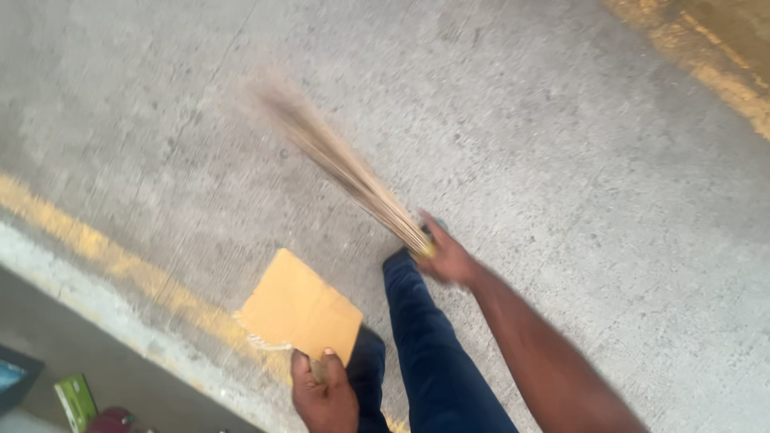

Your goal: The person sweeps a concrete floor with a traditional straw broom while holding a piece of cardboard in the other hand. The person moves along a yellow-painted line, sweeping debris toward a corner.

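Right hand [447,258] closed around the bound end of a straw broom [345,164], fingers wrapped tight on the bundle. Broom angles up and to the left from the hand, bristle tips fanned and blurred over the concrete floor [561,144]; whether the tips touch the floor cannot be told. Right forearm runs down to the lower right edge.

Left hand [322,393] at the bottom centre, pinching the lower edge of a flat tan piece of cardboard [301,309], thumb on top. Cardboard tilts, its far corner pointing up-left, held low over the floor near a yellow painted line [104,252]. A frayed pale strip hangs at its lower left edge.

Between the hands, a leg in dark blue trousers [429,353], foot just beside the right hand.

Yellow line runs diagonally along a concrete kerb [72,293] at the left. Second yellow stripe [722,76] at the top right. Below the kerb, bottom left corner: a green box [76,401] and a dark red round thing, partly cut off.
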